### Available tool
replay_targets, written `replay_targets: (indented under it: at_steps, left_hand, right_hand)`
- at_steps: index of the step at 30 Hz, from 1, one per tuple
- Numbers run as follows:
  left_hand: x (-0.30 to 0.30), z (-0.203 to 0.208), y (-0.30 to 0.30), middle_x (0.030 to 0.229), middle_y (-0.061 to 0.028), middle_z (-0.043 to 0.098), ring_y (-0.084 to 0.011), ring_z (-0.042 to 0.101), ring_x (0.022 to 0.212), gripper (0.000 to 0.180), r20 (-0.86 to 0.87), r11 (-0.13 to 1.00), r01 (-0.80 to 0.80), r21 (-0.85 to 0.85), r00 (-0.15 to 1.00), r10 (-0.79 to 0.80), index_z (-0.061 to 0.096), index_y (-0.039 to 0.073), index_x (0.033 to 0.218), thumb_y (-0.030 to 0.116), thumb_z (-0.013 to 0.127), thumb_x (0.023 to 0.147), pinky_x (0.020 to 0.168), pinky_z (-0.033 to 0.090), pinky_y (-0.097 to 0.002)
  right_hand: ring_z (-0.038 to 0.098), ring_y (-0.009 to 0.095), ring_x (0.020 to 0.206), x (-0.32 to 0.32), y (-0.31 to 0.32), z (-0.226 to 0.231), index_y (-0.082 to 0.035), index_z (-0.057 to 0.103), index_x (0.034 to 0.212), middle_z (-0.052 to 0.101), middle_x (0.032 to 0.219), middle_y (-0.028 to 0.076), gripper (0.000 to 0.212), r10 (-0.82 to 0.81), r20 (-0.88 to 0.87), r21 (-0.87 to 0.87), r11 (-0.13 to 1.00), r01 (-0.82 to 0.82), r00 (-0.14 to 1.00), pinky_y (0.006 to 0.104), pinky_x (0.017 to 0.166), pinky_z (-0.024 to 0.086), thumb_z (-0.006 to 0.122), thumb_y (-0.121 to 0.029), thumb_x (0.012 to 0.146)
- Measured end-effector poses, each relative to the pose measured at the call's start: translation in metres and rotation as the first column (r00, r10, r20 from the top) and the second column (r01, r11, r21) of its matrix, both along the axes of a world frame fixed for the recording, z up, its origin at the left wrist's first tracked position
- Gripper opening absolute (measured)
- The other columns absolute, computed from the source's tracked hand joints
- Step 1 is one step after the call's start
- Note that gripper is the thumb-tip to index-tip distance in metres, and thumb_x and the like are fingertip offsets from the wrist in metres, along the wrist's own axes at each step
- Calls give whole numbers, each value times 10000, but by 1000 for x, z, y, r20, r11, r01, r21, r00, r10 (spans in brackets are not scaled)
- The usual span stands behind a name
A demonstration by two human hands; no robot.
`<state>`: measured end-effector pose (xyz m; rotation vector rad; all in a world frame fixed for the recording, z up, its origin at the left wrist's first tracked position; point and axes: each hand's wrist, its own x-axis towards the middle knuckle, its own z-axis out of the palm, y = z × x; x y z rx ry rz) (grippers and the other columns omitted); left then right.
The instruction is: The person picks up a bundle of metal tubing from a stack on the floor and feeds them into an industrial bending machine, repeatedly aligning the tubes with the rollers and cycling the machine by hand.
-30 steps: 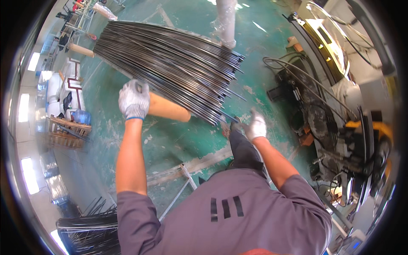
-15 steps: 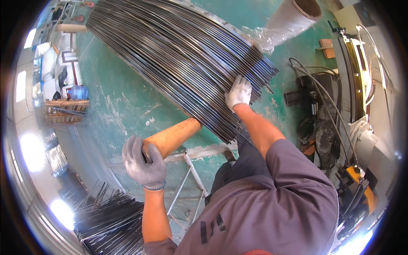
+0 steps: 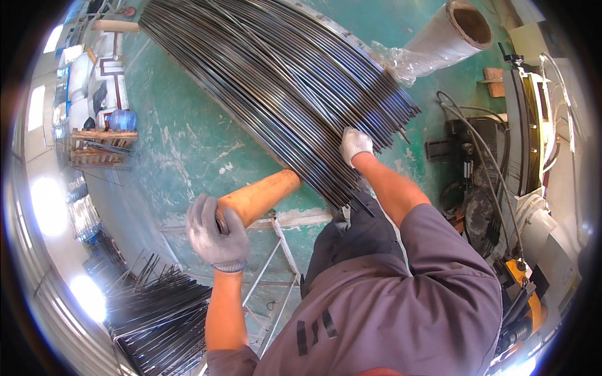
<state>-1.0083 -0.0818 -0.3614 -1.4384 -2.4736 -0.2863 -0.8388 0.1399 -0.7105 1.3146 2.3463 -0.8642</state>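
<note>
A broad layer of long, thin metal rods stretches from the far left toward me, with ends fanned out at the near right. My right hand, in a pale work glove, is closed around rods near those ends; a few rods leading to it cross over the others. My left hand, in a grey glove, is at the near end of a tan roller, thumb and fingers apart in a curve. Whether it touches the roller is unclear. The roller's far end meets the rods' left edge.
A large tube with crumpled clear film stands at the far right. Machinery with hoses lines the right side. A metal frame is below the roller. More dark rods lie at lower left, and a wooden pallet is farther left.
My right hand has shifted slightly nearer to me along the rods, and some rods now cross visibly over the layer. My left hand stays by the roller's end. The view has shifted slightly.
</note>
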Motion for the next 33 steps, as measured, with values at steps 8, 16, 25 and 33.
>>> replay_targets:
  at_steps: [8,16,25,33]
  left_hand:
    - [2,-5,-9,1150,-187,709,-421,675,1079,267,-57,999,-6,45,998,9,683,26,1074,76,744,819,972,526,-536]
    - [40,2,2,1115,-138,664,-372,641,1085,261,-121,942,322,93,943,-310,648,68,1033,73,727,784,1055,464,-560]
    - [127,-212,-23,1132,-100,704,-315,667,1057,460,896,981,-172,-87,-444,2,649,70,1264,434,720,992,1000,532,-457]
    - [185,-189,5,922,-167,677,-340,655,880,400,457,995,-71,72,-884,-96,649,-5,989,393,624,1021,815,544,-468]
  right_hand:
    - [678,243,611,21,4,51,46,653,1045,686,769,135,140,-583,-100,-895,406,183,806,359,512,565,705,-53,960]
    - [708,276,738,107,-56,66,-8,699,1085,728,886,161,310,-62,-373,-436,892,-116,926,433,638,572,708,-306,1001]
    - [713,440,959,319,-251,269,-25,687,1113,737,979,255,452,-336,188,-170,914,368,923,499,848,553,726,-448,956]
    - [732,348,844,444,-442,311,-111,683,853,722,828,136,265,-572,171,366,793,487,802,484,743,571,778,-358,830]
